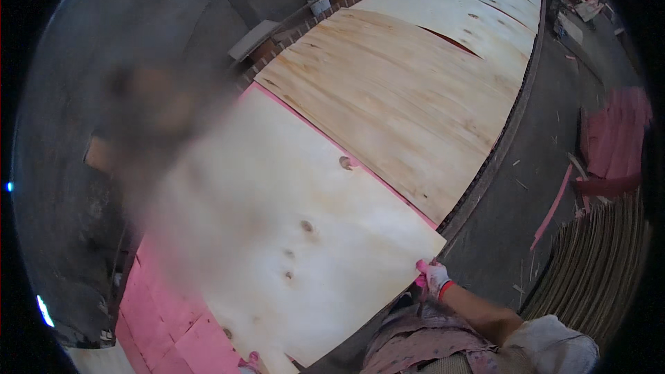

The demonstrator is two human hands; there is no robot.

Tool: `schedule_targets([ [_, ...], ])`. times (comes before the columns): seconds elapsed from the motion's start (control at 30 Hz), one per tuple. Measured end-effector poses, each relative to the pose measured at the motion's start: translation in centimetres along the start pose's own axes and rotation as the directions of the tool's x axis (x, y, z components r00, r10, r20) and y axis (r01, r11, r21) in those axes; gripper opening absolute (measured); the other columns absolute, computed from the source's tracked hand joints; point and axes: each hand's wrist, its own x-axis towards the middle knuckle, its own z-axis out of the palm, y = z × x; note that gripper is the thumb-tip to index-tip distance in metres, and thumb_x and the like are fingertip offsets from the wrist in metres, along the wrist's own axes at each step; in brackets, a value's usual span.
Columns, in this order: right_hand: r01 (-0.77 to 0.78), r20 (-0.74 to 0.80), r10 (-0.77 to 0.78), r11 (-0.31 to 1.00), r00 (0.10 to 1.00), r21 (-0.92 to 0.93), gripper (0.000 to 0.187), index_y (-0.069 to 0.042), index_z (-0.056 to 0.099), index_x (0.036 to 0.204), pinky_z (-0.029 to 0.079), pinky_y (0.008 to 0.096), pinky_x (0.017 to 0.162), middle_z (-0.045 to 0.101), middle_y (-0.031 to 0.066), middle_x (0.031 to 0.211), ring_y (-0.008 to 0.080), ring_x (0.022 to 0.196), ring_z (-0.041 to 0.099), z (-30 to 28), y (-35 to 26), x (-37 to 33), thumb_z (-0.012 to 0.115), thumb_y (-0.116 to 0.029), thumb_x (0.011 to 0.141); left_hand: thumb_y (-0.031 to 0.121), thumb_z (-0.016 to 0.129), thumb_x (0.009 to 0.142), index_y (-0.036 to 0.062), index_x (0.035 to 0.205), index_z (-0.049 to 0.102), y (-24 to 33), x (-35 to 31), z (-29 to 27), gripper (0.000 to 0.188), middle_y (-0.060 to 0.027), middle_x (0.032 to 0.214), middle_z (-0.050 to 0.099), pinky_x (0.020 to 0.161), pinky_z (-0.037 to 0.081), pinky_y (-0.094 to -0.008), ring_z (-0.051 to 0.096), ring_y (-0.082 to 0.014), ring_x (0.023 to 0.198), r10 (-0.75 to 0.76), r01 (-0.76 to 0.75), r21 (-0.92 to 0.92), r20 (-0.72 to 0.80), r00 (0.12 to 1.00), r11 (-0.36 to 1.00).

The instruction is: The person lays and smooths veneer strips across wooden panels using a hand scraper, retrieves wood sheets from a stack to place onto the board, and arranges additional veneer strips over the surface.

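Note:
A large pale wood veneer sheet [325,235] with dark knots lies over pink-coated sheets [166,325] on the long conveyor-like table. My right hand [433,277], in a white glove stained pink with a red cuff, is closed on the sheet's near right corner. At the lower edge of the picture, my left hand [249,362], in a pink-stained glove, pinches the sheet's near left edge; most of it is cut off. Beyond the pale sheet lies a browner veneer sheet [395,104], with a strip of pink showing between them.
Farther along the table lie more pale veneer sheets [464,7], one split open. Stacked boards [589,263] and a pink pile [616,138] stand at the right, with scraps on the floor. Buckets [318,2] stand beyond the far side. A blurred smudge hides part of the left.

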Motion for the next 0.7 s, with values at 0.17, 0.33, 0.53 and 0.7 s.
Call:
schedule_targets([
  [0.17, 0.101, -0.120, -0.098, 0.995, 0.988, 0.018, 0.038, 0.003, 0.053, 0.112, 0.044, 0.0322, 0.043, 0.058, 0.0085, 0.076, 0.0152, 0.052, 0.052, -0.2, -1.6, 3.5, 0.068, -0.017, 0.084, 0.052, 0.060, 0.089, 0.0064, 0.133, 0.049, -0.4, 2.8, 6.1, 0.064, -0.0111, 0.120, 0.061, 0.091, 0.047, -0.0379, 0.059, -0.0264, 0.100, -0.017, 0.019, -0.028, 0.090, 0.996, 0.999],
  [0.33, 0.107, -0.105, -0.129, 0.975, 0.986, -0.192, 0.031, -0.004, 0.059, 0.100, 0.041, 0.0355, 0.041, 0.056, 0.0041, 0.067, 0.0153, 0.048, 0.050, 4.2, -0.9, 5.9, 0.067, -0.029, 0.083, 0.059, 0.061, 0.084, 0.0061, 0.135, 0.048, -12.2, 6.5, 10.9, 0.074, -0.0144, 0.127, 0.058, 0.091, 0.045, -0.0414, 0.057, -0.0292, 0.107, -0.402, 0.472, -0.299, 0.267, 0.876, 0.829],
  [0.53, 0.087, -0.107, -0.158, 0.869, 0.982, -0.487, 0.048, 0.002, 0.064, 0.100, 0.051, 0.0349, 0.059, 0.066, 0.0103, 0.083, 0.0187, 0.066, 0.061, 4.6, -0.9, 8.1, 0.069, -0.040, 0.078, 0.057, 0.055, 0.088, 0.0045, 0.127, 0.050, -14.5, 11.1, 11.0, 0.065, -0.0236, 0.113, 0.061, 0.081, 0.050, -0.0476, 0.061, -0.0391, 0.092, -0.252, 0.246, -0.161, -0.017, 0.968, 0.956],
  [0.7, -0.035, -0.155, -0.077, 0.790, 0.985, -0.612, 0.048, 0.002, 0.065, 0.098, 0.054, 0.0362, 0.057, 0.067, 0.0112, 0.079, 0.0210, 0.061, 0.064, 1.7, -7.7, 2.7, 0.067, -0.041, 0.079, 0.044, 0.063, 0.082, -0.0048, 0.138, 0.039, 16.5, -0.6, 13.8, 0.078, -0.0234, 0.141, 0.043, 0.110, 0.033, -0.0398, 0.042, -0.0364, 0.129, 0.429, -0.547, 0.221, 0.417, 0.801, 0.807],
])
